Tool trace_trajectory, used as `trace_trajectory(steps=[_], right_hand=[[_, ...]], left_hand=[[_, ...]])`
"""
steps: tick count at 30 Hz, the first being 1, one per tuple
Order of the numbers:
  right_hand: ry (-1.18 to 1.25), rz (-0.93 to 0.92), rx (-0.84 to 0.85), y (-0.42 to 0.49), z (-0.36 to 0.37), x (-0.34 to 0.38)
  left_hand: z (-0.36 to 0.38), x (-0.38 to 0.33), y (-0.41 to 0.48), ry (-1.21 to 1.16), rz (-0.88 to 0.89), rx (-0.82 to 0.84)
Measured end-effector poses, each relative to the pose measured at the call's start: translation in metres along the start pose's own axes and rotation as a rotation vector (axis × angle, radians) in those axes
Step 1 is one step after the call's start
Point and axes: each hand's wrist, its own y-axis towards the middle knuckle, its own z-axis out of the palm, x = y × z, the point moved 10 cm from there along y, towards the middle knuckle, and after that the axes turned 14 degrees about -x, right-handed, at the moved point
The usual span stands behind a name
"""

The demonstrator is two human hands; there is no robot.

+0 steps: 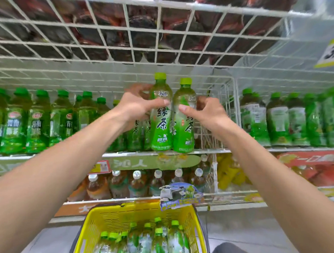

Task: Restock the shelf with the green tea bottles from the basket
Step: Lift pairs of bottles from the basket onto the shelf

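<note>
At the front edge of the middle wire shelf point(205, 151), two green tea bottles stand upright, long axes vertical, caps up, labels facing the camera. Left hand point(136, 104) grips the left bottle point(161, 114) around its upper body, thumb across the front, fingers curled behind. Right hand point(205, 110) grips the right bottle point(184, 119) the same way, thumb on the front, fingers wrapped round the far side. The two bottles are touching or just about touching side by side; their bases sit at the shelf lip, can't tell if fully resting. More of the same bottles stand behind the left one, partly hidden by the wrist, count unclear.

Yellow basket point(108, 215) is below on the floor, well apart from the shelf, holding more green tea bottles point(158, 240), caps up, tilted a bit; roughly ten caps visible, exact count not possible as the frame cuts them.

Left section of the same shelf: a row of darker green-capped bottles point(37, 120), about seven or eight. Right section past the wire divider point(232, 114): more green bottles point(277, 119), blurred. Shelf below has white-capped brown tea bottles point(137, 184), around eight. Wire rack point(109, 26) above holds dark packets.
</note>
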Motion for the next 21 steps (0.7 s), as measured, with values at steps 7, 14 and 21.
trace_trajectory(steps=[7,14,21], right_hand=[[-0.045,0.140,0.072,0.043,0.024,-0.067],[-0.253,0.046,0.012,0.073,0.042,-0.093],[-0.173,-0.061,-0.089,0.084,0.064,-0.111]], left_hand=[[0.039,0.038,0.037,0.047,-0.044,0.023],[0.048,0.084,0.074,0.187,-0.019,0.019],[0.049,0.109,0.087,0.242,-0.026,0.014]])
